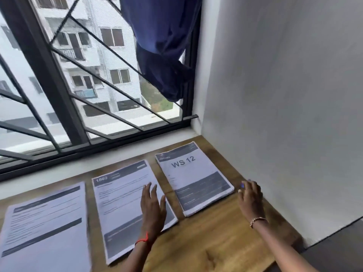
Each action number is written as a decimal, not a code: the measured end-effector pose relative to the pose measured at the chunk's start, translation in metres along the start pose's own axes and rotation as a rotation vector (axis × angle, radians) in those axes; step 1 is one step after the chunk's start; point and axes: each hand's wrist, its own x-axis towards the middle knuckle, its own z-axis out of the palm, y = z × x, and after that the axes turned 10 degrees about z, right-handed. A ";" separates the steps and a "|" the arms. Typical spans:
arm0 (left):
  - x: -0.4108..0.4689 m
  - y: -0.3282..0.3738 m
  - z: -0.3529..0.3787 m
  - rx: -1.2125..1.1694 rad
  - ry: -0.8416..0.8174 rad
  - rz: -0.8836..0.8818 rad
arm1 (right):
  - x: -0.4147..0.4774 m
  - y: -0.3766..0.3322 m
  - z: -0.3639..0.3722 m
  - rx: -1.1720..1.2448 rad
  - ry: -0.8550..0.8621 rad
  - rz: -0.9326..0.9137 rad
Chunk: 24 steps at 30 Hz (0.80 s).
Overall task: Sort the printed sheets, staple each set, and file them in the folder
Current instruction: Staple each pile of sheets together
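**A:** Where are the sheets, going by the hands?

**B:** The WS 12 stack lies between them on the worktop, its long axis running away from the person. Its near right corner is just beside the right hand.

**A:** And the left hand?

**B:** It's flat, fingers straight, over the right edge of the middle stack. A third stack lies well to its left.

**A:** Either one gripping?

**B:** No. The right's fingers are loosely bent and empty, I think. I see no stapler or folder, so sorting looks unfinished.
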 end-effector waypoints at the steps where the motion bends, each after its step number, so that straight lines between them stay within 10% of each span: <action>1: 0.004 0.007 0.005 -0.017 -0.007 -0.014 | 0.012 0.008 -0.004 -0.021 -0.042 0.051; 13: 0.027 0.026 0.019 -0.100 -0.018 -0.187 | 0.063 0.006 0.010 -0.318 -0.159 0.200; 19: 0.043 0.016 0.005 -0.089 0.052 -0.215 | 0.087 -0.061 0.003 0.056 -0.007 0.123; 24: 0.060 0.009 0.003 -0.145 0.091 -0.276 | 0.120 -0.111 0.007 0.737 -0.299 0.286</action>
